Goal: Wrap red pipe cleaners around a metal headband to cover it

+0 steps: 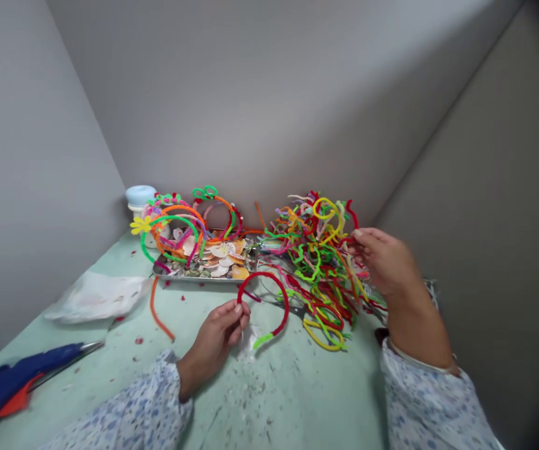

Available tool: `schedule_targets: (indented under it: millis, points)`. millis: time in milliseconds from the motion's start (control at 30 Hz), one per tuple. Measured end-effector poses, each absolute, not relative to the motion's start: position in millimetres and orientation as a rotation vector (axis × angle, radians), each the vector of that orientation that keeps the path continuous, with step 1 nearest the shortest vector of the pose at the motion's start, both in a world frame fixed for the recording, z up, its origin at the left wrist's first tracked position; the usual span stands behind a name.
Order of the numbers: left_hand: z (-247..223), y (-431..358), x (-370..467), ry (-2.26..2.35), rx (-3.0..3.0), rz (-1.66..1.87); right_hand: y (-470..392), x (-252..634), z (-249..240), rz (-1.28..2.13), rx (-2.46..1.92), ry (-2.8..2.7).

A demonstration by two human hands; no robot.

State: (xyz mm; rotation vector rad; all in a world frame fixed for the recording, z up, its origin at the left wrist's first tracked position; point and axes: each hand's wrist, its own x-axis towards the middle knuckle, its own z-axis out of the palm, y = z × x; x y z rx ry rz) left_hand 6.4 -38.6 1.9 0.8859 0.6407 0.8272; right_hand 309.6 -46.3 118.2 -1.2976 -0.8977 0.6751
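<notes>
Near the middle of the table, my left hand [217, 334] pinches one end of a red curved hoop [284, 294]. The hoop's other end is wrapped in bright green and points down. Farther right, my right hand [384, 259] is closed on a red fuzzy stem [352, 212] at the right edge of a tangled pile of coloured fuzzy stems [311, 250]. Whether that stem is free of the pile cannot be made out.
A metal tray [203, 279] holds shells, with decorated hoops [180, 219] over it. A blue-lidded jar [140, 196] stands behind. Left lie a plastic packet [98, 297], an orange stem [157, 312] and a blue glue gun [25, 375]. Scissors [295, 309] lie by the pile.
</notes>
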Motion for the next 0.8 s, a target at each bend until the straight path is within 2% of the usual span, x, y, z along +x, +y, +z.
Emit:
schedule_targets:
  millis: [233, 333, 533, 800]
  points:
    - [5.0, -42.1, 5.6, 0.660, 0.943, 0.775, -42.5, 240.6, 108.1, 1.347, -1.043, -1.152]
    - [4.9, -42.2, 5.2, 0.656, 0.941, 0.773, -33.0, 221.8, 94.9, 1.254, -1.145, -1.098]
    - [0.9, -40.9, 5.8, 0.606, 0.936, 0.787, -48.9, 184.9, 73.6, 1.281, -1.059, -1.127]
    - [-5.0, -40.5, 5.5, 0.568, 0.947, 0.789, -72.9, 158.6, 19.6, 1.109, -1.181, -0.986]
